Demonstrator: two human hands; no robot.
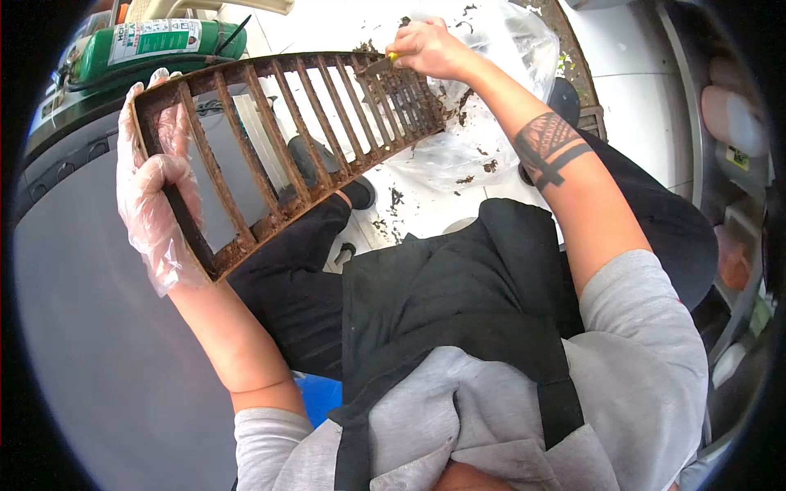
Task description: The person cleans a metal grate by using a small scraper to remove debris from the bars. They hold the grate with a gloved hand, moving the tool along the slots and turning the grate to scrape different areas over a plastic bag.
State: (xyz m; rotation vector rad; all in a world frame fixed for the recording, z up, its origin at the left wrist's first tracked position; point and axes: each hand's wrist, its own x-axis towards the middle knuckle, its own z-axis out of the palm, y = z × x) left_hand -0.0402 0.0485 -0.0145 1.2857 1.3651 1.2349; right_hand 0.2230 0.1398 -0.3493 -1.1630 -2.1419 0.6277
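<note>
A long rusty metal grate with several crossbars slants across the upper middle, its far end over the floor. My left hand, in a clear plastic glove, is closed around the grate's left end frame. My right hand, with no glove visible, grips a small flat-bladed scraper with a bit of yellow at its handle. The blade lies against the bars near the grate's far end. Most of the handle is hidden in my fingers.
A clear plastic sheet strewn with dark rust flakes lies on the white tiled floor under the far end. A green cylinder is at upper left, above a grey surface. Metal shelving stands to the right.
</note>
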